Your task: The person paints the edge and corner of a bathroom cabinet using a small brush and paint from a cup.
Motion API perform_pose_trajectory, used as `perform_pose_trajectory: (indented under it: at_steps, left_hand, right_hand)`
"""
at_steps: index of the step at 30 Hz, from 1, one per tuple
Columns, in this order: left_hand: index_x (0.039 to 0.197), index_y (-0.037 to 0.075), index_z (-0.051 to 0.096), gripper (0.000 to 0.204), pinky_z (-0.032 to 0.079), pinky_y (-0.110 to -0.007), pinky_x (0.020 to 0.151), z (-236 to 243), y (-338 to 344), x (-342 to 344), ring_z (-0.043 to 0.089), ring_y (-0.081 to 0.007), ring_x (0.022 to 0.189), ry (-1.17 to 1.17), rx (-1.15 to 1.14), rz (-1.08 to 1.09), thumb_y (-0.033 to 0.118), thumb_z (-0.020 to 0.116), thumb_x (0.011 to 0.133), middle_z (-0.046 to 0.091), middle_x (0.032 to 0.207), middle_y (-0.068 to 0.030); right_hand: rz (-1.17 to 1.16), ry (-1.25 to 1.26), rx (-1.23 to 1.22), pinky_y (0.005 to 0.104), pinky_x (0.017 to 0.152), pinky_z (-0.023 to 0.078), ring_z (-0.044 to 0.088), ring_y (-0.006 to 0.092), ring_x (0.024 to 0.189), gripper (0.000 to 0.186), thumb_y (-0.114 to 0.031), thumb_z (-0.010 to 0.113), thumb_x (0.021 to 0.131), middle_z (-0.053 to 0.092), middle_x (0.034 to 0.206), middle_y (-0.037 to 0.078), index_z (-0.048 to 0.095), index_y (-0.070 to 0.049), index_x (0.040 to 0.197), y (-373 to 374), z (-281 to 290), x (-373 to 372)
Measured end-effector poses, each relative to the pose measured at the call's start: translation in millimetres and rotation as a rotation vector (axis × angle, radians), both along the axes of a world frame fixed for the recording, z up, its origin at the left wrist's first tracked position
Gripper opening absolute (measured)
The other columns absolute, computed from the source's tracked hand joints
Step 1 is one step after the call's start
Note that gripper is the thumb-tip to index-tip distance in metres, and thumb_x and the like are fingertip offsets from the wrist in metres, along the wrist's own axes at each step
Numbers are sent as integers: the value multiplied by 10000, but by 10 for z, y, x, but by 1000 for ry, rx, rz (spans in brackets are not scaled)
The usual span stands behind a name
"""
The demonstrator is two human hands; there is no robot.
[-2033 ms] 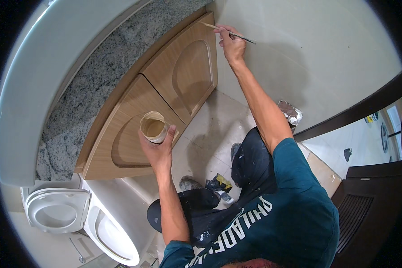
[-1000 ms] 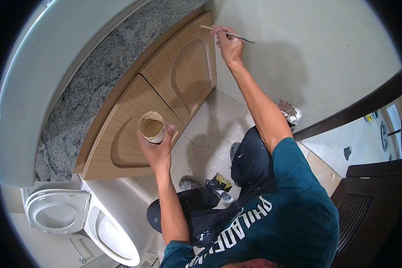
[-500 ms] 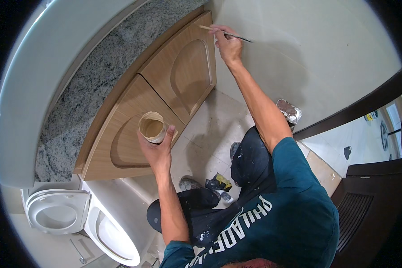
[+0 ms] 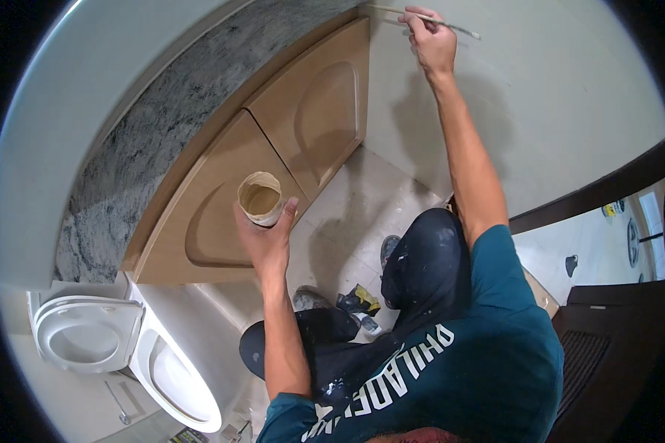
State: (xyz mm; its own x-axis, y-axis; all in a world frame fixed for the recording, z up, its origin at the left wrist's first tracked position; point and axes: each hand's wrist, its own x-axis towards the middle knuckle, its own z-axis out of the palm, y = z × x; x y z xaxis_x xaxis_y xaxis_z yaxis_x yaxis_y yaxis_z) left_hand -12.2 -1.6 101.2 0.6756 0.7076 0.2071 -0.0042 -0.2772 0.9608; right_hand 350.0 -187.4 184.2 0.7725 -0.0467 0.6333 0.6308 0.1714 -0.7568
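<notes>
My left hand (image 4: 270, 240) grips a cup (image 4: 258, 193) with a rough rim and pale tan contents, held in front of the left door of a light wood cabinet (image 4: 318, 118). My right hand (image 4: 432, 44) holds a thin long-handled paintbrush (image 4: 463, 30). Its tip is at the top of the cabinet's right end, where the wood trim and grey speckled stone counter (image 4: 148, 148) meet the pale wall (image 4: 539, 103); whether it touches is too small to tell.
At lower left stand a white toilet (image 4: 85, 336) and another white fixture (image 4: 177, 376). A dark rag with yellow (image 4: 358, 299) lies on the tiled floor (image 4: 329, 229) by my shoes. A dark door with a louvred panel (image 4: 606, 332) and a doorway are at right.
My right hand with the brush has moved up and rightward from the cabinet door's upper corner. My left hand and cup sit slightly right and higher, and the view has shifted a little.
</notes>
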Motion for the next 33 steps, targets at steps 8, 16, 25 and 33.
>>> perform_pose_trajectory:
  at_steps: [8, 16, 25, 33]
  left_hand:
    - [1239, 5, 541, 549, 492, -311, 920, 21, -2, 40, 605, -160, 1022, -94, 16, 8, 166, 890, 847, 636, 1097, -69]
    - [1226, 11, 540, 525, 506, -301, 890, 105, -27, 27, 616, -149, 995, -78, 32, 0, 166, 883, 859, 635, 1077, -68]
    - [1389, 2, 519, 675, 471, -340, 1019, 90, -3, 2, 602, -191, 1147, -9, -96, -32, 146, 888, 842, 623, 1265, -101]
    - [1411, 1, 511, 707, 473, -332, 1022, 4, 4, 30, 604, -196, 1166, -38, -25, -22, 163, 895, 840, 622, 1295, -104]
  right_hand:
    - [-268, -244, -579, 403, 731, 560, 725, 258, 788, 358, -314, 642, 942, 762, 856, 173, 747, 26, 979, -5, 504, 422]
    - [-290, 115, -96, 262, 686, 520, 684, 93, 712, 315, -340, 678, 921, 778, 772, 35, 780, -42, 923, 72, -185, 421]
    - [-136, 271, 80, 241, 553, 495, 693, 75, 683, 319, -317, 677, 938, 807, 868, 49, 762, -13, 990, 177, -444, 453]
    - [-254, 146, -47, 276, 680, 534, 705, 131, 701, 357, -348, 618, 951, 783, 826, 73, 756, -19, 942, 94, -435, 511]
